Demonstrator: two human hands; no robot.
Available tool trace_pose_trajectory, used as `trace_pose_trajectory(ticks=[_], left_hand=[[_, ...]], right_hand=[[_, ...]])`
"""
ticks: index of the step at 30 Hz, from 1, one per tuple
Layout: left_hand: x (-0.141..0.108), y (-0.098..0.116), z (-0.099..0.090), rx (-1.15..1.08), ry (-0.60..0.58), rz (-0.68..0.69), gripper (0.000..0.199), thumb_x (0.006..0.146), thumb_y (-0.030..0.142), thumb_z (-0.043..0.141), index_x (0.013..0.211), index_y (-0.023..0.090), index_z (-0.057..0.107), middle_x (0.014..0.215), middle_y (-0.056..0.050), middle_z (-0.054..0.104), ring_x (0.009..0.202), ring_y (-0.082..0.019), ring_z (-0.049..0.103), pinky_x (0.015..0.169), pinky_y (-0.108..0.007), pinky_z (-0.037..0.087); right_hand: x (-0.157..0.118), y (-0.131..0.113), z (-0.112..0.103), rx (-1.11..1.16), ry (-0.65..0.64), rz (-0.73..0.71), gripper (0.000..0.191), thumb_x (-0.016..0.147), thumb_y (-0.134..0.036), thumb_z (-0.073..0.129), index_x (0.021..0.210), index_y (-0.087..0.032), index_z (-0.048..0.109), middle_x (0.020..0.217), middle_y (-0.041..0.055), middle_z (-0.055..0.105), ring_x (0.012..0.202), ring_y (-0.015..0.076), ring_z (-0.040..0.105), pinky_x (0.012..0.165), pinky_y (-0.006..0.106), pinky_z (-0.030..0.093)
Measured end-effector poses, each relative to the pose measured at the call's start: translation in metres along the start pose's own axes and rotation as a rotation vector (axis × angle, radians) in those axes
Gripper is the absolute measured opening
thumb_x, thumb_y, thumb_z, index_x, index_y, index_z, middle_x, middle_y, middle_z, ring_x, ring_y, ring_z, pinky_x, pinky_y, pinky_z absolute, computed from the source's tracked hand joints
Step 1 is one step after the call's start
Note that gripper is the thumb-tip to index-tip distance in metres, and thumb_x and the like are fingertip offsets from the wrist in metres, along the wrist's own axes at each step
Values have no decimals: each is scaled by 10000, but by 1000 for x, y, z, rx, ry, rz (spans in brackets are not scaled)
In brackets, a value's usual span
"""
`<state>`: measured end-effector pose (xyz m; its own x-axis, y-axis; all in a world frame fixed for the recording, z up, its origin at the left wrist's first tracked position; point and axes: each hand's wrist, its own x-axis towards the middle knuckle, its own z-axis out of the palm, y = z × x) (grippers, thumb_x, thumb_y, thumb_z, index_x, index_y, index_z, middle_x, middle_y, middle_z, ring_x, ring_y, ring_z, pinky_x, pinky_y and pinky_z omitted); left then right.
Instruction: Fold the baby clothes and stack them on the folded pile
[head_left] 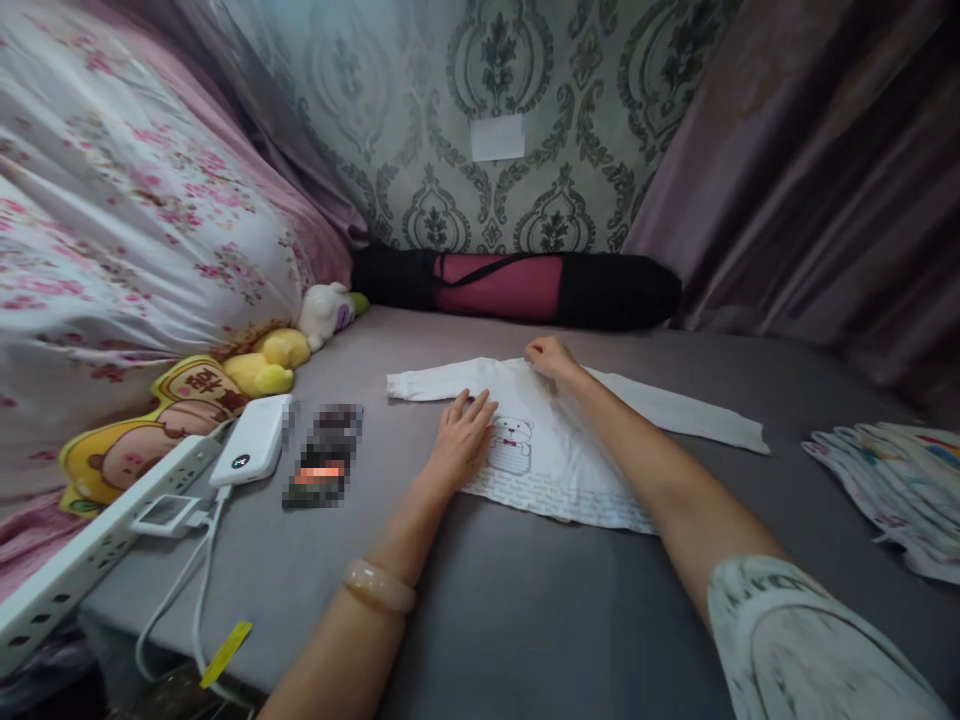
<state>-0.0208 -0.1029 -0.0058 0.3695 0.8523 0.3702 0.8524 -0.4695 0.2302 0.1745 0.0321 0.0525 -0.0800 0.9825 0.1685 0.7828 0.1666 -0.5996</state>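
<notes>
A small white long-sleeved shirt (574, 450) lies spread on the grey bed sheet, its sleeves stretched out to both sides. A bear drawing with a red bow is printed on its front, and rows of lettering run along the hem. My left hand (461, 440) rests flat on the shirt beside the bear, fingers extended. At the neckline, my right hand (551, 358) has its fingers pinched together on the fabric. My right forearm crosses over the shirt and hides part of its right side.
Folded clothes (900, 490) lie at the right. To the left are a white power bank (253, 440) with cables, a power strip (105, 540), a blurred-out dark object (322, 455) and plush toys (262, 362). A black and maroon long bag (517, 287) lies against the wall.
</notes>
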Motion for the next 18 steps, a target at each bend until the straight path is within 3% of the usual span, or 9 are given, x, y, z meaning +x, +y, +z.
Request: trace_pose_trajectory(ticks=[6, 11, 18], left_hand=[[6, -5, 0, 29, -141, -78, 494, 952, 323, 375, 1436, 225, 388, 1540, -44, 340, 1460, -314, 130, 1162, -542, 148], [6, -7, 1, -5, -225, -162, 545, 964, 406, 325, 1457, 176, 352, 1548, -87, 314, 1448, -317, 183, 1154, -547, 168], [7, -4, 2, 4, -222, -200, 537, 956, 414, 336, 1440, 186, 378, 1529, -110, 346, 1427, -319, 240, 1139, -558, 201]], right_hand=[[33, 16, 31, -130, -117, -27, 219, 849, -223, 558, 984, -157, 718, 989, 97, 713, 905, 186, 610, 773, 248, 432], [48, 24, 44, -230, -173, -27, 195, 844, -182, 563, 952, -158, 723, 1017, 108, 700, 979, 217, 593, 837, 282, 422], [30, 23, 57, -393, 39, -32, 310, 931, -135, 373, 1095, -125, 636, 1169, 157, 572, 1125, 268, 485, 949, 372, 363]])
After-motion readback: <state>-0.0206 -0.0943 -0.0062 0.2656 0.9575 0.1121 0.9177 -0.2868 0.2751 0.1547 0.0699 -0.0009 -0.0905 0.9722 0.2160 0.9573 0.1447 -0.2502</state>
